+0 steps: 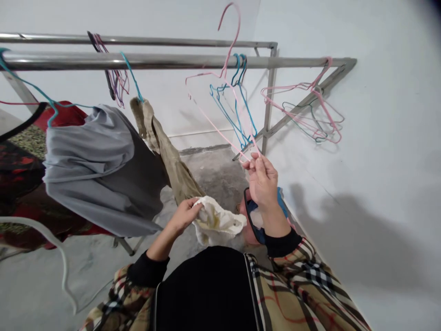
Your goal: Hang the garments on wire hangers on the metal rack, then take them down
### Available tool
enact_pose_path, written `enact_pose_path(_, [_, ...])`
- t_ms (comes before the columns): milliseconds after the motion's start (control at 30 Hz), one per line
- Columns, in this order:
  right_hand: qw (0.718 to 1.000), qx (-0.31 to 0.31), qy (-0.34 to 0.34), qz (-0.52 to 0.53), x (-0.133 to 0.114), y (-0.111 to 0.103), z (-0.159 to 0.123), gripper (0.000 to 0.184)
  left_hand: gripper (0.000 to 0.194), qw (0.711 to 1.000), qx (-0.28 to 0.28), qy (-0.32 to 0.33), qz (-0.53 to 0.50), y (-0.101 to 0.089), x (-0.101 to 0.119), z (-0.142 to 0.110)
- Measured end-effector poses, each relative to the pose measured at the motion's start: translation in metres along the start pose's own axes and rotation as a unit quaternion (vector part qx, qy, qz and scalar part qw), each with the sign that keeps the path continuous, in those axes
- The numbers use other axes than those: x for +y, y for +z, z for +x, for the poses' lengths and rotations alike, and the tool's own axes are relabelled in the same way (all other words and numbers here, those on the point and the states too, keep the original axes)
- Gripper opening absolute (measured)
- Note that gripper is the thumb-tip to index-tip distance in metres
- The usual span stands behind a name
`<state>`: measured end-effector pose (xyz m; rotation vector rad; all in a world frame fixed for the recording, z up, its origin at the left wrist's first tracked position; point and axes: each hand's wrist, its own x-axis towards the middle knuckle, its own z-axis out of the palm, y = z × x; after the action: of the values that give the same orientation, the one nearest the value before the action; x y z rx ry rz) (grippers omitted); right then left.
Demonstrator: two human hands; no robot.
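Observation:
My left hand (185, 215) grips the edge of a small white garment (220, 226) with a gathered, elastic-looking rim. The garment hangs open in front of my body, with a yellowish patch showing inside; its exact kind is unclear. My right hand (263, 180) is closed on one end of a pink wire hanger (226, 68), thumb and fingers pinching the wire. The hanger tilts upward, its hook above the front metal rail (165, 60). Garment and hanger are apart. Olive-brown clothing (168, 154) on a teal hanger hangs just beyond my left hand.
Blue hangers (237, 103) hang from the rail, and pink and green ones (310, 92) at its right end by the white wall. A grey garment (93, 161) hangs at left. Below my right hand stands a pink container (248, 227) with dark blue cloth. A white hose (57, 243) curves at lower left.

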<state>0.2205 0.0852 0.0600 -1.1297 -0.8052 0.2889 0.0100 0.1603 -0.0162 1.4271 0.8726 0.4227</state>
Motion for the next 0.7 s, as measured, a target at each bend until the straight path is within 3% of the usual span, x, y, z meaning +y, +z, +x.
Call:
enact_pose_path(167, [0.999,-0.04,0.014,0.011,0.012,-0.048,-0.062,0.028,0.031,0.992,0.079,-0.023,-0.093,-0.006,0.008,0.004])
enact_pose_path(267, [0.985,-0.163,0.058,0.013,0.026,-0.074,-0.097,0.032,0.032,0.985,0.099,-0.04,-0.135,-0.009,0.013,0.007])
enact_pose_path(367, [0.95,-0.274,0.094,-0.118,0.039,-0.086,-0.118,0.031,0.032,0.98,0.102,-0.032,-0.167,-0.006,0.017,0.013])
enact_pose_path(433, [0.94,-0.266,0.066,-0.203,0.046,-0.087,-0.124,0.032,0.033,0.978,0.105,-0.016,-0.181,-0.001,0.02,0.016])
enact_pose_path(533, [0.937,-0.251,-0.001,-0.243,0.056,-0.088,-0.127,0.033,0.038,0.976,0.112,-0.006,-0.189,0.006,0.024,0.021])
enact_pose_path(700, [0.937,-0.228,0.002,-0.265,0.068,-0.111,-0.135,0.039,0.043,0.972,0.125,-0.013,-0.201,0.006,0.031,0.025])
